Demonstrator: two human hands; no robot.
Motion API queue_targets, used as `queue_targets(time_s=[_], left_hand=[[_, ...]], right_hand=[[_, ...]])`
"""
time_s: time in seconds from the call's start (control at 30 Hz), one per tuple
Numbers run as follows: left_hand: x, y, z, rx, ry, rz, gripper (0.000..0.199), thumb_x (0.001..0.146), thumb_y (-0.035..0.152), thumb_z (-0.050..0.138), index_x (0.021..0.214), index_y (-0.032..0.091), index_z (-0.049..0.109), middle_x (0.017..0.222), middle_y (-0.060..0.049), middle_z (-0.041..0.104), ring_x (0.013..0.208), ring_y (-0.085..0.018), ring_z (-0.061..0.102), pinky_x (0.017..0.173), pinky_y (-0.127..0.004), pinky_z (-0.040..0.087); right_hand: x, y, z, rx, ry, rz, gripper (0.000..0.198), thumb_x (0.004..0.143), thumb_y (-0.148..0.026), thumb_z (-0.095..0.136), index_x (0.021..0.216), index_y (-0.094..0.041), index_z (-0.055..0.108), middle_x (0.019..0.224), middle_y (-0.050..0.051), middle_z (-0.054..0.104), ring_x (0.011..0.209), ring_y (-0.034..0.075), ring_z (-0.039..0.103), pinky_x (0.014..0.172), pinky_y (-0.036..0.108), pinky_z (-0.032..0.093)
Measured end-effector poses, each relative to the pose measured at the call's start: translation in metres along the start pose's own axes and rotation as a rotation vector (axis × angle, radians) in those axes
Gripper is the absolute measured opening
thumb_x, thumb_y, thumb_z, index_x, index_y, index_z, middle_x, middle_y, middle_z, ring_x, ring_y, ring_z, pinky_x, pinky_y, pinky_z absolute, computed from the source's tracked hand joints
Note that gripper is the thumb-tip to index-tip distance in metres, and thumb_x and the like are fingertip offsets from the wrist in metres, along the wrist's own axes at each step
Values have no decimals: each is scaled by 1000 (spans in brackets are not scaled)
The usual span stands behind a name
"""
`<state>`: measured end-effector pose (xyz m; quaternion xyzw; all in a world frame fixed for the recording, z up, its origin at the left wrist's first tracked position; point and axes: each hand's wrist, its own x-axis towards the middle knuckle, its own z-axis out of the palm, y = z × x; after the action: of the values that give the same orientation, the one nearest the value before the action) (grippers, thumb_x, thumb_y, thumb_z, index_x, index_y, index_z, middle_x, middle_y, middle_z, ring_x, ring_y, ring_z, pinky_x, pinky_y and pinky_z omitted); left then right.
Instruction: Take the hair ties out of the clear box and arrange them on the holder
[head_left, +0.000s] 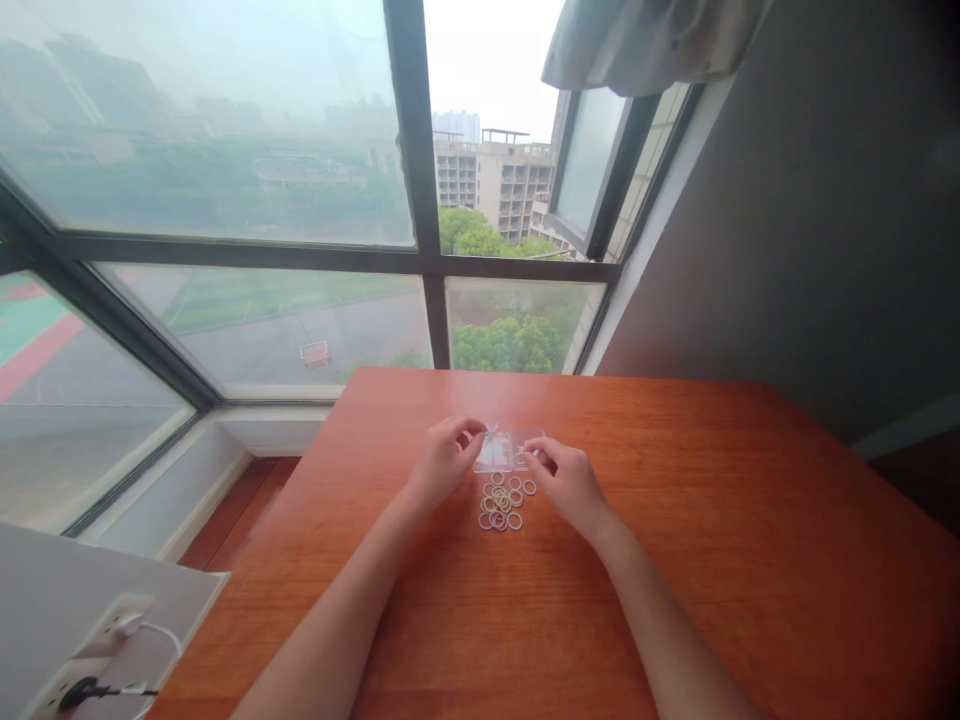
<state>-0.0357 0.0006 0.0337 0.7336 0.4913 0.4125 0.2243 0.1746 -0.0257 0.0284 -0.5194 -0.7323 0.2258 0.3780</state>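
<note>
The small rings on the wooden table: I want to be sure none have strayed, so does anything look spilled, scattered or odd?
Nothing stands out. The small rings lie in one loose cluster on the wooden table, just in front of the clear plastic case that the left hand and right hand touch at either end.

Your left hand (442, 462) and right hand (568, 483) are bare: no gloves, rings or watch. Both forearms are uncovered too, with no sleeve visible anywhere between the wooden table's (750, 520) near edge and your wrists.
</note>
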Motion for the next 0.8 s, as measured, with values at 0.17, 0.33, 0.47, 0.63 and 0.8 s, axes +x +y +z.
queue_targets(time_s=[0.17,0.33,0.47,0.63,0.8], left_hand=[[-3,17,7,-91,-88,19,13,85,23,55,85,16,65,75,-2,66,60,-10,55,55,-19,43],[-6,30,12,-142,-204,77,11,85,22,56,83,16,65,75,-2,65,61,-9,55,55,-18,43],[-6,30,13,-128,-205,84,9,83,21,58,81,15,65,76,-2,64,62,-9,55,56,-18,43],[-6,29,16,-118,-205,81,8,82,19,58,79,15,64,73,-2,63,62,-9,55,56,-18,42],[-7,28,17,-113,-202,79,8,81,19,57,78,15,64,71,-2,62,62,-9,54,55,-18,42]], right_hand=[[0,-2,0,37,-6,11,18,86,-31,51,84,-19,64,54,-5,46,49,10,43,52,20,32],[-1,-3,0,54,8,9,18,86,-31,52,84,-18,64,54,-6,46,49,9,42,51,20,32],[-1,-5,-1,67,9,9,17,85,-30,53,84,-18,64,54,-6,46,49,9,42,51,20,32],[-1,-9,-2,76,6,7,17,84,-31,53,82,-18,64,53,-6,46,49,9,43,50,20,33],[0,-9,-3,69,-1,7,18,84,-31,53,82,-18,64,53,-6,46,48,9,42,50,20,33]])
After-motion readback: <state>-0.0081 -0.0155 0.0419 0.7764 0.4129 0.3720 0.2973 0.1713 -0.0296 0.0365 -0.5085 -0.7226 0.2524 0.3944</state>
